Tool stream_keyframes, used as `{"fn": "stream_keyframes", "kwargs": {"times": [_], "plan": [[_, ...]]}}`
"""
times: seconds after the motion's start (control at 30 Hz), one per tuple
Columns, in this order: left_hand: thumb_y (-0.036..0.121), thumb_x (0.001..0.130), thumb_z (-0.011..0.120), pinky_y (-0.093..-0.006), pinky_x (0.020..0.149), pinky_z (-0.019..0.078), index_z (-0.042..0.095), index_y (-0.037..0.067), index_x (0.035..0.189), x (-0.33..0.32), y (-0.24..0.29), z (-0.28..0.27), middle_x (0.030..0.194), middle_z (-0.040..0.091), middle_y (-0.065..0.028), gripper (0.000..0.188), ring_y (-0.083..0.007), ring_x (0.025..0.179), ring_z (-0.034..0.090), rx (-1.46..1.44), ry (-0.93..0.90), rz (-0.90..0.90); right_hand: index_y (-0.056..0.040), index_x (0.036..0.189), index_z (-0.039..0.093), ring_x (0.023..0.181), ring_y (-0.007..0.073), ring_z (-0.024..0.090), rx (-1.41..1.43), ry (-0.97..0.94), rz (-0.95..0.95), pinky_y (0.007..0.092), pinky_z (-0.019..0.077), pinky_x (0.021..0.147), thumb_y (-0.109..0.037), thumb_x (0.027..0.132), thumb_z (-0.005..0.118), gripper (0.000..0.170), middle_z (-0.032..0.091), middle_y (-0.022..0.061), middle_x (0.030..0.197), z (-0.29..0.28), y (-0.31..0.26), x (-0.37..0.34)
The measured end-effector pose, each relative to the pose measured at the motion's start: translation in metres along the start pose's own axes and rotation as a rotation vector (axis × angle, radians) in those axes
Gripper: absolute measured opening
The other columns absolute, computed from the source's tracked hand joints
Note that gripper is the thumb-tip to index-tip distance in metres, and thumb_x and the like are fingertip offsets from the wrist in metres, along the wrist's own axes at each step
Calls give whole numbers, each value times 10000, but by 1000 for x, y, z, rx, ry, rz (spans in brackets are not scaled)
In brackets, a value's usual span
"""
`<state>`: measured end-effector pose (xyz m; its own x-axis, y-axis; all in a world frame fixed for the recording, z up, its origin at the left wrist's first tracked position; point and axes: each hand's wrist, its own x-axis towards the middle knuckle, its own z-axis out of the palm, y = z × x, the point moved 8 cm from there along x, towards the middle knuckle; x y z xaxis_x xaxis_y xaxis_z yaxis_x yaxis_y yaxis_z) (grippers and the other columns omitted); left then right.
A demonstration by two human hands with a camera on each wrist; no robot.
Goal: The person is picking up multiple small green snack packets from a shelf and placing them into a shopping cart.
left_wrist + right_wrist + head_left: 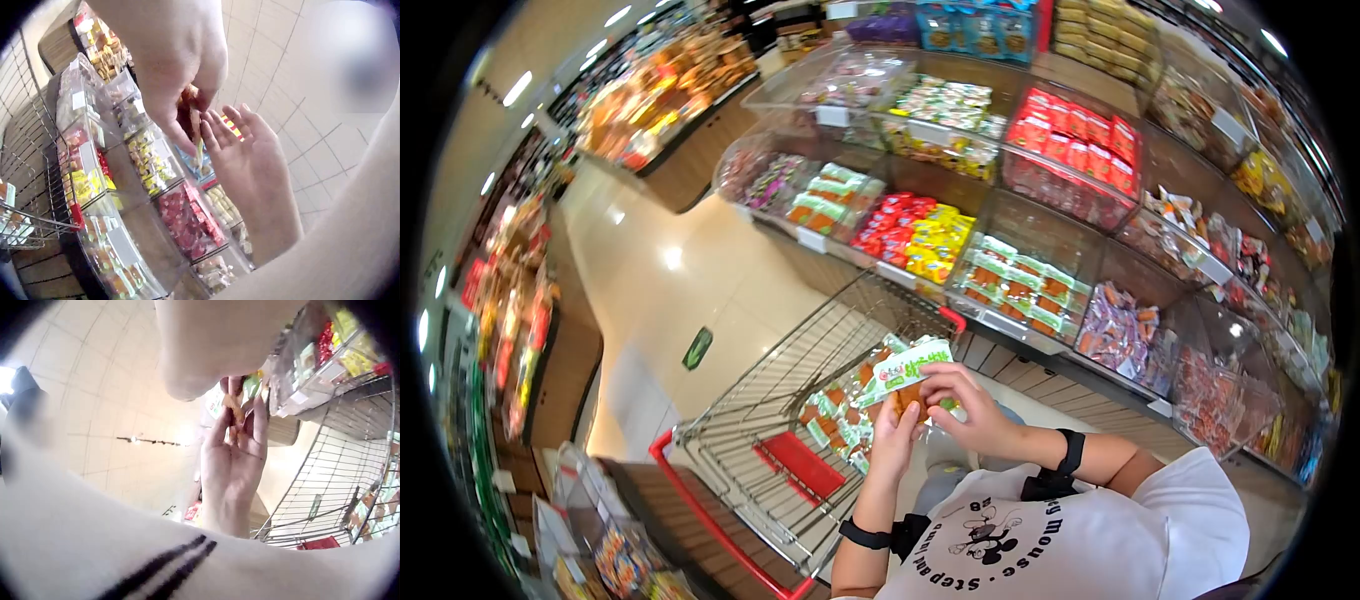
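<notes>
Over a shopping cart [745, 470], my left hand [892, 440] holds a small snack packet [917, 366] between thumb and fingers. The packet has a white top with green lettering and a clear part showing brown food. Beside it is my right hand [980, 418], fingers extended and slightly bent, their tips right at the packet's edge. In the left wrist view the right hand [253, 165] faces the packet palm first. The right wrist view shows the left hand [234, 469] from its palm side, gripping the packet. Several similar packets [832, 422] lie in the cart.
Tiered clear bins of wrapped snacks line the far side, among them a bin of similar green-and-white packets [1022, 285] and one of red packets [1075, 135]. Other displays [665, 95] stand at the left across a tiled floor [670, 255]. The cart has a red handle [710, 530].
</notes>
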<state>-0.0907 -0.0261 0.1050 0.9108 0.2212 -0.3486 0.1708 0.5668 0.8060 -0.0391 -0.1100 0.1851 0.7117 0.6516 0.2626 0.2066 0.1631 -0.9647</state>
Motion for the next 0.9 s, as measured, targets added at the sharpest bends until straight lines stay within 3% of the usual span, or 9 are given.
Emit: {"fn": "stream_keyframes", "kwargs": {"times": [0.1,0.23,0.3,0.33,0.43,0.6,0.7,0.83,0.9], "plan": [[77,794,442,-248,733,417,297,28,1141,38,-17,25,1044,438,-75,379,-142,927,466,26,-119,29,-26,985,421,991,255,398,-677,236,-106,333,332,820,-43,671,558,344,376,133,1095,-67,-3,3],[42,772,472,-237,725,411,332,23,1127,90,-48,68,1044,445,-71,382,-123,909,465,253,-250,50,-38,927,479,892,213,455,-822,182,90,321,351,783,-81,661,595,293,506,90,893,-143,45,8],[30,764,479,-240,678,440,363,7,1072,120,-72,81,964,475,-65,330,-121,852,485,372,-286,-6,-30,828,501,740,141,500,-469,182,389,269,394,682,-85,690,580,168,530,63,762,-193,105,4],[31,764,479,-240,658,449,369,1,1053,138,-90,82,940,483,-65,311,-122,832,492,364,-273,-76,-18,770,495,639,93,498,-416,241,290,227,402,600,-77,706,565,111,529,55,701,-213,111,8],[20,762,459,-243,562,476,389,-22,972,189,-122,105,807,498,-69,225,-133,688,533,374,-288,-145,-26,742,500,620,71,492,-396,311,542,215,394,564,-91,689,589,122,513,30,609,-280,152,10],[-26,748,421,-278,547,495,422,-42,900,278,-183,150,737,518,-125,154,-209,663,565,461,-398,-408,-45,777,508,716,247,532,-1269,271,380,369,394,636,-98,635,543,156,554,90,678,-347,184,34],[-15,748,437,-319,583,503,414,-73,955,319,-249,150,803,522,-180,217,-271,695,567,394,-354,-688,-47,895,439,753,275,522,-1429,164,606,401,394,600,-107,680,498,231,539,126,771,-374,227,33],[10,743,459,-315,591,500,458,-61,948,355,-306,134,779,538,-167,217,-267,699,567,426,-312,-772,-36,1047,406,776,310,523,-1133,108,687,404,438,629,-106,682,475,379,492,177,906,-353,227,37],[18,738,472,-316,593,498,486,-44,923,363,-317,134,773,544,-157,196,-258,713,566,562,-375,-790,-39,1086,389,832,335,496,-989,-98,904,404,435,656,-127,694,473,410,455,205,959,-344,265,23]]}}
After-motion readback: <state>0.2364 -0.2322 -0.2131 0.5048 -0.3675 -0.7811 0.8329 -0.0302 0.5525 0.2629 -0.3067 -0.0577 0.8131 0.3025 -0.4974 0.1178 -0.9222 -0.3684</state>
